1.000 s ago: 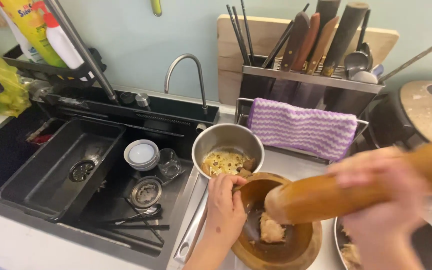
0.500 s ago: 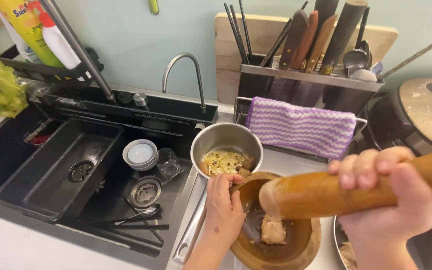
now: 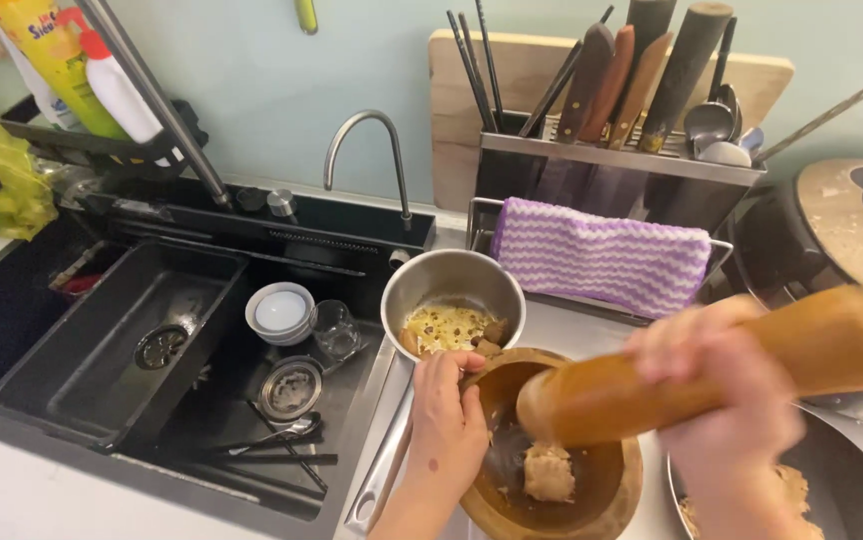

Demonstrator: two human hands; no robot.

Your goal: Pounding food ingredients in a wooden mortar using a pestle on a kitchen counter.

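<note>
Left hand, fingers curled, is clamped on the rim of the wooden mortar, in which a pale lump is held. Right hand, blurred, is wrapped around the wooden pestle, tilted over the mortar.

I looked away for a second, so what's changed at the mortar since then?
The right hand keeps hold of the wooden pestle, whose tip has dropped lower into the wooden mortar, toward the beige lump. The left hand stays on the rim; the steel bowl hasn't moved.
</note>
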